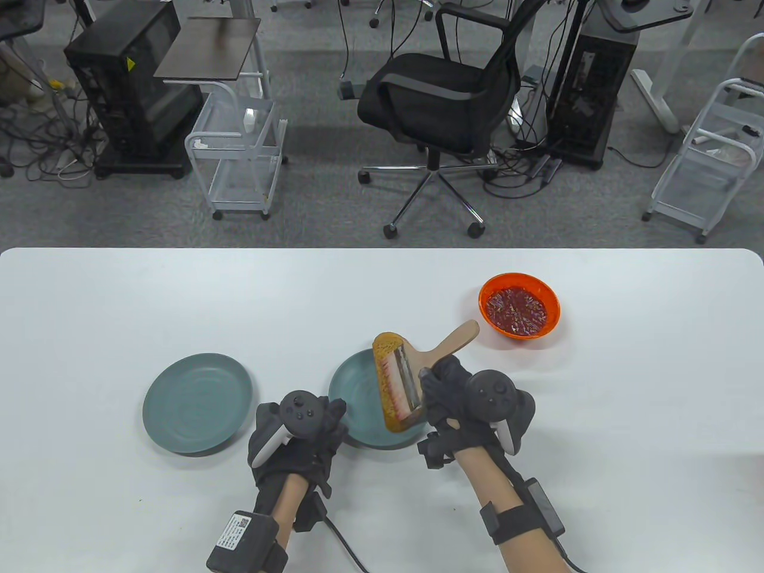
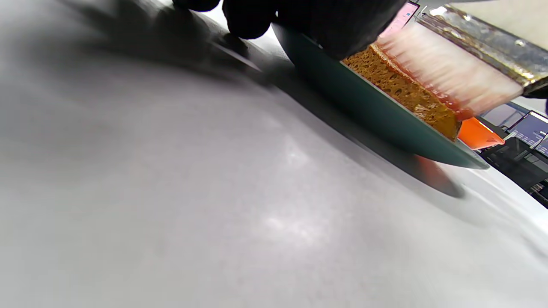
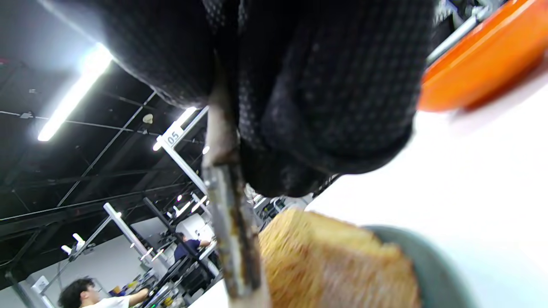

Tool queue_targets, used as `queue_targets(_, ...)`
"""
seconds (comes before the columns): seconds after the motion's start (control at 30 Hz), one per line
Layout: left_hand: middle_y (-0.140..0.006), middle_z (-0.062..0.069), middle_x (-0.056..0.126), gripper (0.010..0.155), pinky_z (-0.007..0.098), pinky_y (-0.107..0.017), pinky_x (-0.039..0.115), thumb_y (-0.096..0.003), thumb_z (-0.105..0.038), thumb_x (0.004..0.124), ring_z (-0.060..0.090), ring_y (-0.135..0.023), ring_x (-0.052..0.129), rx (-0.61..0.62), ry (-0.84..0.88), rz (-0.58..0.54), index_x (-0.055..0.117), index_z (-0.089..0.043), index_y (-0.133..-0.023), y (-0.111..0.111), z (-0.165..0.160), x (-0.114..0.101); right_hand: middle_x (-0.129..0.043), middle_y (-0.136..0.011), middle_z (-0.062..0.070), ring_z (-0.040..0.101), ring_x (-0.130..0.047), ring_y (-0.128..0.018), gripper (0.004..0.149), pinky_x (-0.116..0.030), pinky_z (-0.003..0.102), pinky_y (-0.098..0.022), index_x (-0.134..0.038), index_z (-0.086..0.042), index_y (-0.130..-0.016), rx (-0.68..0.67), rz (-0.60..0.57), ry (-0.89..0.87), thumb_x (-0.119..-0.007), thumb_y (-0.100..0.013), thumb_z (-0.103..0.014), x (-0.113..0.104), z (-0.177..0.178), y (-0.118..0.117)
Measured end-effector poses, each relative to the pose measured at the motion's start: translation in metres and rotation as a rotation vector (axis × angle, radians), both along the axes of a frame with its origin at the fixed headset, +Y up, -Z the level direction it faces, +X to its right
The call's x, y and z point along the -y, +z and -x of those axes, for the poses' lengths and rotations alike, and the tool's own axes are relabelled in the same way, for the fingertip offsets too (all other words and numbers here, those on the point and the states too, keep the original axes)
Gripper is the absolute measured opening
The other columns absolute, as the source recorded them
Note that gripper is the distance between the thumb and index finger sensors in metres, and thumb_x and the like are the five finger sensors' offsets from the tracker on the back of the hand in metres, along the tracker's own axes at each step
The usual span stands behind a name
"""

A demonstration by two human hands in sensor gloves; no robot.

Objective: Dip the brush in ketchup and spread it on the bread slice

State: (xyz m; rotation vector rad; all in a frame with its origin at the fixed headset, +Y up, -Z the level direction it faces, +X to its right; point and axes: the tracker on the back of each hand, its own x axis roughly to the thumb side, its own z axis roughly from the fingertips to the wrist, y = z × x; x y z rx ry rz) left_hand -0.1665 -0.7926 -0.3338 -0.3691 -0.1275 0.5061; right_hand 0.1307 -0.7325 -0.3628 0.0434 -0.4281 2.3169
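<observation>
A brown bread slice lies on a teal plate at the table's front middle. My right hand grips the wooden handle of a wide flat brush. Its red-stained bristles press on the bread. My left hand grips the near left rim of the plate. An orange bowl of ketchup stands to the far right of the plate. In the right wrist view my gloved fingers close around the brush ferrule beside the bread.
A second, empty teal plate sits to the left of my left hand. The white table ends at a far edge with an office chair and wire carts beyond it.
</observation>
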Motion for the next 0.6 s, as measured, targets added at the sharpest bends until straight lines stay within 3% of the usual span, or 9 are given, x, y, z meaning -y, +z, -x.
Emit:
queue_targets(0.1,-0.119,0.015,0.047,0.053,0.06,-0.071,0.035,-0.065,-0.04,0.064,0.044,-0.109,0.036,0.001,0.0,0.001,0.055,-0.023,-0.114,0.0,0.0,0.0,-0.09,-0.068,0.021,0.026,-0.112,-0.038,0.046,-0.098,0.028,-0.022,-0.075,-0.003,-0.085,0.054,-0.056,0.08,-0.084,-0.05,-0.032,-0.007,-0.014,0.001)
queue_targets(0.2,-0.119,0.015,0.047,0.052,0.06,-0.071,0.035,-0.065,-0.04,0.064,0.044,-0.109,0.035,-0.001,-0.003,0.001,0.055,-0.023,-0.114,0.0,0.0,0.0,-0.089,-0.069,0.021,0.027,-0.111,-0.039,0.046,-0.098,0.029,-0.023,-0.075,-0.003,-0.086,0.068,-0.077,-0.007,-0.084,-0.051,-0.032,-0.007,-0.019,0.002)
queue_targets(0.4,-0.119,0.015,0.047,0.053,0.06,-0.071,0.034,-0.0649,-0.04,0.064,0.044,-0.109,0.035,-0.001,-0.001,0.001,0.055,-0.023,-0.114,0.0,0.0,0.0,-0.089,-0.069,0.023,0.029,-0.112,-0.039,0.046,-0.099,0.031,-0.023,-0.075,-0.002,-0.086,-0.028,0.049,-0.215,-0.085,-0.05,-0.03,0.011,0.001,-0.001)
queue_targets(0.47,-0.119,0.015,0.047,0.053,0.06,-0.071,0.034,-0.065,-0.04,0.064,0.044,-0.109,0.035,0.0,-0.001,0.001,0.055,-0.023,-0.114,0.0,0.0,0.0,-0.09,-0.068,0.024,0.029,-0.112,-0.037,0.046,-0.099,0.031,-0.021,-0.076,-0.001,-0.085,-0.025,0.065,-0.161,-0.086,-0.05,-0.029,0.013,0.005,-0.001)
queue_targets(0.6,-0.119,0.015,0.047,0.053,0.06,-0.071,0.034,-0.065,-0.04,0.064,0.044,-0.109,0.035,0.002,-0.001,0.003,0.055,-0.023,-0.114,0.0,0.0,0.0,-0.09,-0.069,0.022,0.026,-0.112,-0.037,0.046,-0.098,0.028,-0.021,-0.076,-0.003,-0.086,0.006,-0.023,0.007,-0.085,-0.05,-0.032,0.004,-0.002,0.0)
